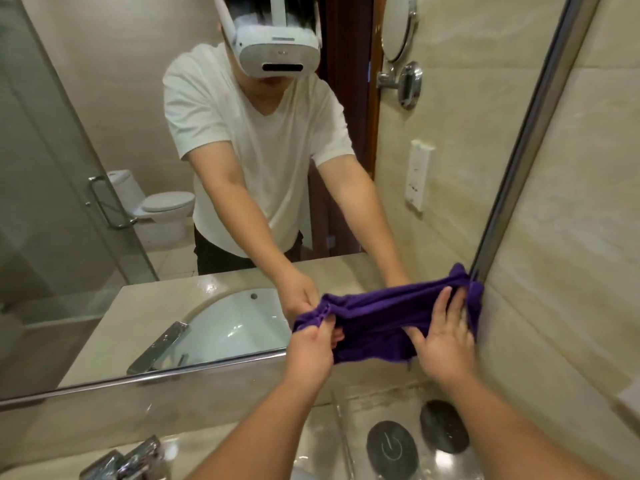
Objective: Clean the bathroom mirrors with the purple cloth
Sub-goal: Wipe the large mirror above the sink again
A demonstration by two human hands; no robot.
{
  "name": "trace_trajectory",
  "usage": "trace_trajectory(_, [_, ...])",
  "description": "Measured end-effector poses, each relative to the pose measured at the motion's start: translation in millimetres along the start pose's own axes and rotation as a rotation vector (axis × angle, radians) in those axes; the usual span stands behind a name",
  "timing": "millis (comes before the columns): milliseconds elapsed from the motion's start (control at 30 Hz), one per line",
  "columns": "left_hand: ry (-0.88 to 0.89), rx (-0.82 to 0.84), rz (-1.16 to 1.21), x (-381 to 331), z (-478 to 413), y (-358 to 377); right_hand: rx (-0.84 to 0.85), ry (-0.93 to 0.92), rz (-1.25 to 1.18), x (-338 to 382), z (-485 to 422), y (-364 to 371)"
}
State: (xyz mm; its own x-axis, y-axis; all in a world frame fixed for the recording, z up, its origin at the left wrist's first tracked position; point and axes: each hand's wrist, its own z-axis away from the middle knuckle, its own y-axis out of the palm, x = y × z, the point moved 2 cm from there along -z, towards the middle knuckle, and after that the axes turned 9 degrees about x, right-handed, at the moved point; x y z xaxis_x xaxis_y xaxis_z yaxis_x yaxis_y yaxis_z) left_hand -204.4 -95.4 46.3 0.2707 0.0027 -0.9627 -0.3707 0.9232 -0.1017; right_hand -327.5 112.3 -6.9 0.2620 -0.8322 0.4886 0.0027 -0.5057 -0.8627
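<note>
The purple cloth (377,327) is bunched against the lower right corner of the large wall mirror (104,168). My left hand (313,344) pinches the cloth's left end with curled fingers. My right hand (441,337) lies flat on the cloth's right part, fingers spread and straight, pressing it toward the glass near the mirror's metal frame (512,188). Both arms reach forward from the bottom of the view, and the mirror shows their reflection.
A chrome faucet (121,462) sits at the bottom left on the marble counter (242,427). Two dark round coasters (391,448) lie on a clear tray. The beige tiled wall (571,271) is to the right. The reflection shows a sink, toilet and glass shower door.
</note>
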Motion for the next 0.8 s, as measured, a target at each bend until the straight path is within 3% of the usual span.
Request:
trace_trajectory(167, [-0.101, -0.077, -0.086, 25, 13, -27, 0.056, 0.099, -0.168, 28, 45, 59])
trace_trajectory(367, [-0.225, -0.295, 0.305, 28, 45, -111, 0.157, 0.083, -0.213, 134, 96, 84])
trace_trajectory(500, [-0.198, -0.36, 0.305, 23, 84, -187, 0.336, -0.003, -0.187, 204, 138, 98])
trace_trajectory(567, [-0.154, -0.355, 0.302, 18, 108, -216, 0.432, -0.01, -0.294, 233, 156, 91])
trace_trajectory(633, [-0.147, -0.325, 0.335, 16, 136, -234, 0.479, 0.074, -0.593, 254, 179, 72])
trace_trajectory(700, [-0.148, -0.28, 0.36, 18, 167, -244, 0.4, 0.133, -0.766, 261, 201, 48])
trace_trajectory(800, [-0.173, -0.233, 0.362, 21, 209, -249, 0.27, 0.126, -0.713, 255, 237, 10])
